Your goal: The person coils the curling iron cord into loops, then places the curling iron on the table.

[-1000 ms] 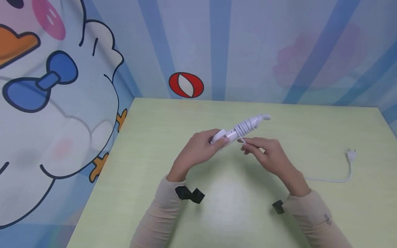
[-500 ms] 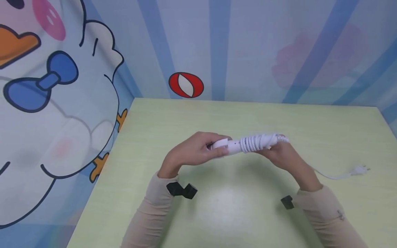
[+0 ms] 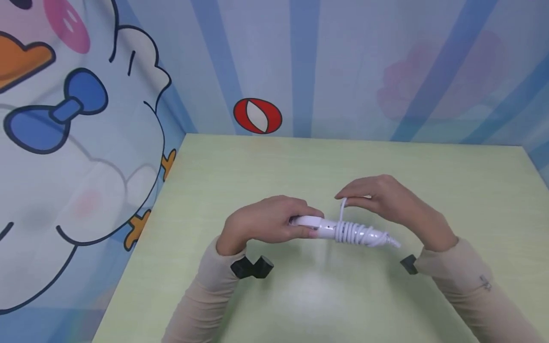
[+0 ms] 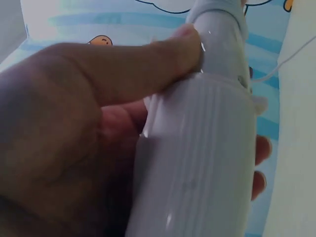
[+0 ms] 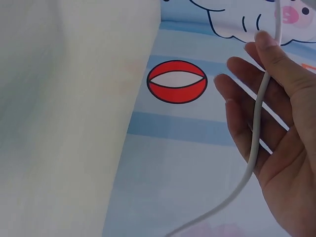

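Note:
A white wand-shaped electric appliance (image 3: 327, 229), which looks like a curling iron, is held above the table, its tip pointing right. Several turns of its white power cord (image 3: 352, 233) wrap the narrow part. My left hand (image 3: 268, 220) grips the wide end; in the left wrist view the thumb lies along the ribbed white body (image 4: 197, 153), with fingertips showing on the far side. My right hand (image 3: 388, 197) pinches the cord just behind the coils, drawing it upward. The right wrist view shows the loose cord (image 5: 254, 148) running down past the palm. The plug is not visible.
The pale green table (image 3: 206, 186) meets a blue striped backdrop (image 3: 343, 71) at its far edge. A large cartoon bird (image 3: 86, 190) is printed on the left side. A small black wrist device (image 3: 252, 267) sits at the left cuff, another (image 3: 409, 264) at the right.
The appliance swung from pointing up-right to lying nearly level, lower and closer. The right hand passed round its tip, carrying the cord to its far side. The plug left the head view.

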The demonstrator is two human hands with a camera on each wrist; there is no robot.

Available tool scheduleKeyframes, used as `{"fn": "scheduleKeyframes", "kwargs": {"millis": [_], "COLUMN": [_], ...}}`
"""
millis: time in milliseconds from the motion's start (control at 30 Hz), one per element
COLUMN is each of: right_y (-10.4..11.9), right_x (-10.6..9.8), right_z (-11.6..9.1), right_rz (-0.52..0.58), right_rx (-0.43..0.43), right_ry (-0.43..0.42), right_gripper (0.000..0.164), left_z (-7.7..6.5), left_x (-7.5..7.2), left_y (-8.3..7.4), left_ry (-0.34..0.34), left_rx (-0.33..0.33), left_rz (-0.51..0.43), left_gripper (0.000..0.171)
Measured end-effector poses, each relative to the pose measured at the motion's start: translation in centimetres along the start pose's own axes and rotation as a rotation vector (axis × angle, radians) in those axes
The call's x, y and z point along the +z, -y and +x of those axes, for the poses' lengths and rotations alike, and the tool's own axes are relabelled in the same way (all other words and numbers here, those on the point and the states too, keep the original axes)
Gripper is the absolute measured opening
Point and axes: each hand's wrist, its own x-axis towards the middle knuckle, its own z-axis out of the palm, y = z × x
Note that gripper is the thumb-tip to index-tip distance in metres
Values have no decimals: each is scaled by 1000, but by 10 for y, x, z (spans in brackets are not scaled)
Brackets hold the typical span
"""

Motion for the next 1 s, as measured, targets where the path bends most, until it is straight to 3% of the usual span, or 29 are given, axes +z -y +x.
{"fn": "scheduleKeyframes", "kwargs": {"millis": [300,467,667,833,1000], "right_y": [6,12,22,25,24], "right_x": [-3,3,12,19,26], "right_z": [11,15,15,13,16], "right_rz": [-161,-266,-328,-346,-321], "right_rx": [-21,-36,34,53,74], "right_ry": [-16,-41,-38,-103,-187], "right_gripper": [17,12,14,15,19], "left_z": [8,22,34,42,46], "left_x": [12,25,33,36,34], "left_y": [-18,-17,-7,7,22], "left_ry": [-38,-108,-211,-312,-431], "left_rx": [-281,-414,-514,-518,-515], "left_rz": [325,410,397,312,167], "left_gripper": [29,27,28,27,25]}}
